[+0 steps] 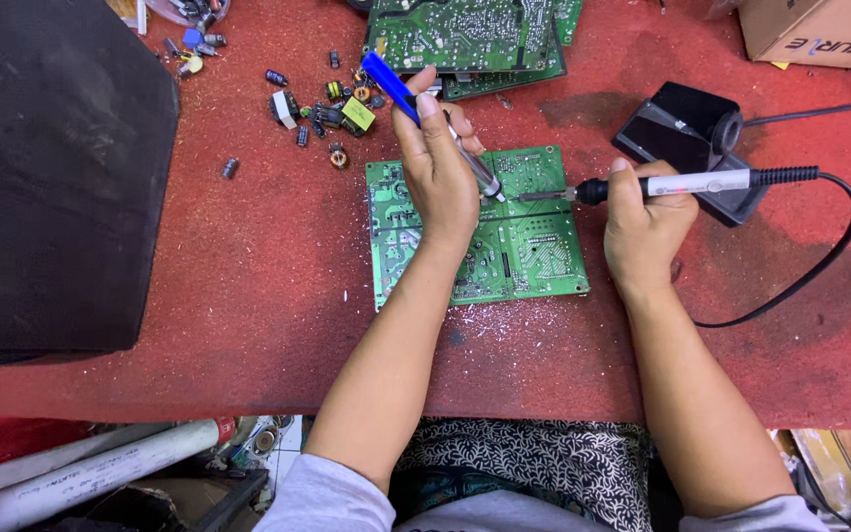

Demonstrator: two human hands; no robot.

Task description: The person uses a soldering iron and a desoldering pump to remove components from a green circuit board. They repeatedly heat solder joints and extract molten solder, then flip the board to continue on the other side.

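Head view: hands [437, 172] hold tools over board [534, 246].

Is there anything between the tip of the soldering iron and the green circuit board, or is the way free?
Nothing visible stands between them. The soldering iron in the right hand has its tip on the green circuit board. The desoldering pump in the left hand comes from the other side, its nozzle next to the tip.

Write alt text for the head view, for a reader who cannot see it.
The left hand holds a blue-handled desoldering pump and the right hand a soldering iron, both tips meeting on a green circuit board on a red table. Loose components lie beyond.
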